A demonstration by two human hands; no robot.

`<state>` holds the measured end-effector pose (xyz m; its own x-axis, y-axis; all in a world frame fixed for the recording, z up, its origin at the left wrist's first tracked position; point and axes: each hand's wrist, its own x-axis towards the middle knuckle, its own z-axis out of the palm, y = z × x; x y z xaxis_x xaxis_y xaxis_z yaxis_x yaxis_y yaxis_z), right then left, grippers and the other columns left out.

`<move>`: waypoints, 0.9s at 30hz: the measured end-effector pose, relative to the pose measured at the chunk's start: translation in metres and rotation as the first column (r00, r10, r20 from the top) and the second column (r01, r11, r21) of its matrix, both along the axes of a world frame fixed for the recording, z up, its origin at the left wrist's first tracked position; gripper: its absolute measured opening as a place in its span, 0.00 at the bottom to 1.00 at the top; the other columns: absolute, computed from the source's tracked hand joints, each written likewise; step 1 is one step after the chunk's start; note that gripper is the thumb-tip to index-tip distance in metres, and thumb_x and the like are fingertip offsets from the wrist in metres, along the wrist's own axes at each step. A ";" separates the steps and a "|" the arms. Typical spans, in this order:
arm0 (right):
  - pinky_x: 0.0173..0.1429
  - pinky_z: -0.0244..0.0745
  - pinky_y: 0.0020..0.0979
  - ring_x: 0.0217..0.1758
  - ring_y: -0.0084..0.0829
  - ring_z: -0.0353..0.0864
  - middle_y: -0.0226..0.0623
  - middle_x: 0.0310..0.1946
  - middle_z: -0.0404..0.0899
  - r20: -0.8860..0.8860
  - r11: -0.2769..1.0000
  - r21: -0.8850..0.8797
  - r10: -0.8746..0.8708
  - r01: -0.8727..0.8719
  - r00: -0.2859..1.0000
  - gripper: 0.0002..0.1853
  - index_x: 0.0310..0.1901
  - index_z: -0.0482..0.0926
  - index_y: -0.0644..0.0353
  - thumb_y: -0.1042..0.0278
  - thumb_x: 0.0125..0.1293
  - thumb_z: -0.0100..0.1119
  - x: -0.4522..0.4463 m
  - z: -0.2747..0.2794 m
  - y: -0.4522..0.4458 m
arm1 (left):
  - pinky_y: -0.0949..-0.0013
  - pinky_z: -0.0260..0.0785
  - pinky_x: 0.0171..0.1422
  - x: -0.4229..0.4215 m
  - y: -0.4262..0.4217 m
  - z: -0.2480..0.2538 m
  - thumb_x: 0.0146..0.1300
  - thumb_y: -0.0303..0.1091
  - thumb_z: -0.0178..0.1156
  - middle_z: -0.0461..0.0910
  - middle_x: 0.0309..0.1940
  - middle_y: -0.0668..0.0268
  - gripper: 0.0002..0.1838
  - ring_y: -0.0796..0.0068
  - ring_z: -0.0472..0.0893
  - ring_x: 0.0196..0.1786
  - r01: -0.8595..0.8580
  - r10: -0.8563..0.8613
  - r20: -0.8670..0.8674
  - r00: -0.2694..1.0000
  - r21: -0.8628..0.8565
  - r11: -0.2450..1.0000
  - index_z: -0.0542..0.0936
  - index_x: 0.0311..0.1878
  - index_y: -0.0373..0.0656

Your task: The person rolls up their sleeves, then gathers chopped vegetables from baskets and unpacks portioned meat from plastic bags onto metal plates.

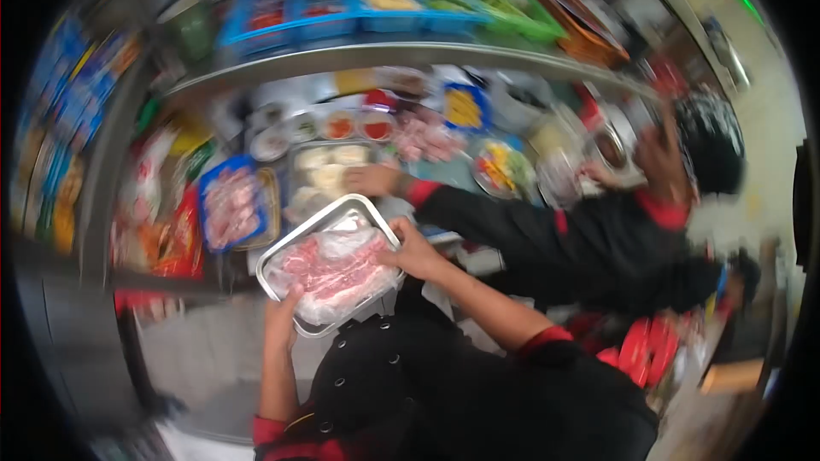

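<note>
Both my hands hold a metal tray (305, 225) in front of my body, tilted in view. Inside it lies pink raw meat (335, 266) in clear plastic wrap. My left hand (280, 312) grips the near left edge, thumb over the rim. At the far right edge, my right hand (416, 249) has its fingers closed on the rim. Just beyond my tray, a co-worker's hand (373, 179) reaches over a clear container (295, 158) of pale pieces. Motion blurs the picture, so the pieces' kind is unclear.
Left of my tray stands a blue tray (207, 196) of pink meat pieces. Packets (158, 239) lie farther left. Small bowls (339, 125) and a plate of colourful chopped pieces (502, 168) fill the counter. Above runs a shelf (384, 55) with blue baskets. The co-worker's dark sleeve (512, 222) crosses from the right.
</note>
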<state>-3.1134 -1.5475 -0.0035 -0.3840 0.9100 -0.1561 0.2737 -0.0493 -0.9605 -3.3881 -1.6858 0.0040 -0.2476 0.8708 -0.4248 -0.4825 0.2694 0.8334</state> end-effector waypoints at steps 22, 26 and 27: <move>0.68 0.67 0.33 0.64 0.34 0.74 0.45 0.60 0.75 -0.373 0.760 -0.528 -0.609 0.379 0.700 0.40 0.69 0.63 0.69 0.66 0.56 0.69 0.183 -0.086 -0.139 | 0.62 0.70 0.65 0.175 0.151 -0.030 0.55 0.34 0.75 0.80 0.54 0.56 0.34 0.66 0.80 0.56 0.780 -0.829 -0.347 0.438 -0.313 0.542 0.73 0.62 0.30; 0.68 0.67 0.34 0.63 0.33 0.74 0.43 0.58 0.77 -0.368 0.550 -0.753 -0.807 0.361 0.462 0.32 0.68 0.64 0.68 0.67 0.64 0.61 0.194 -0.071 -0.175 | 0.63 0.71 0.62 0.210 0.153 -0.025 0.62 0.41 0.70 0.81 0.53 0.53 0.30 0.65 0.80 0.55 0.777 -0.875 -0.338 0.345 -0.420 0.469 0.75 0.60 0.28; 0.68 0.68 0.34 0.62 0.32 0.75 0.43 0.57 0.77 -0.313 0.482 -0.777 -0.854 0.405 0.416 0.30 0.68 0.65 0.68 0.67 0.66 0.59 0.192 -0.063 -0.186 | 0.63 0.72 0.61 0.212 0.155 -0.045 0.63 0.40 0.69 0.82 0.51 0.53 0.28 0.66 0.81 0.54 0.832 -0.897 -0.289 0.336 -0.355 0.426 0.75 0.59 0.28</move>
